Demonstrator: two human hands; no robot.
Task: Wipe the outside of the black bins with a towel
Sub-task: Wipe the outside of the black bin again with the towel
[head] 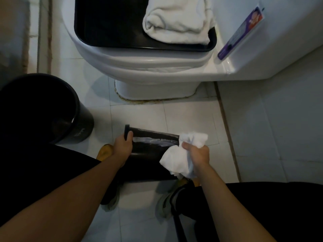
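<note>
Black bin [150, 154] lying on its side on tiled floor [192, 117], between the feet, rim end to the left, base to the right. Laid flat presumably so the outer wall faces up for wiping. Left hand [122, 145] grasping the rim, thumb hooked over the edge; likely bracing vs. rolling. Right hand [197, 156] clenched round bunched white towel [176, 159], pressed against the wall near base end. Wet-looking streak along upper side; could be reflection, unclear. Second black bin [52, 109] upright, well apart at left, prob. next. Spare folded towel [178, 21] on black tray [108, 27] atop toilet [139, 67], within reach.
</note>
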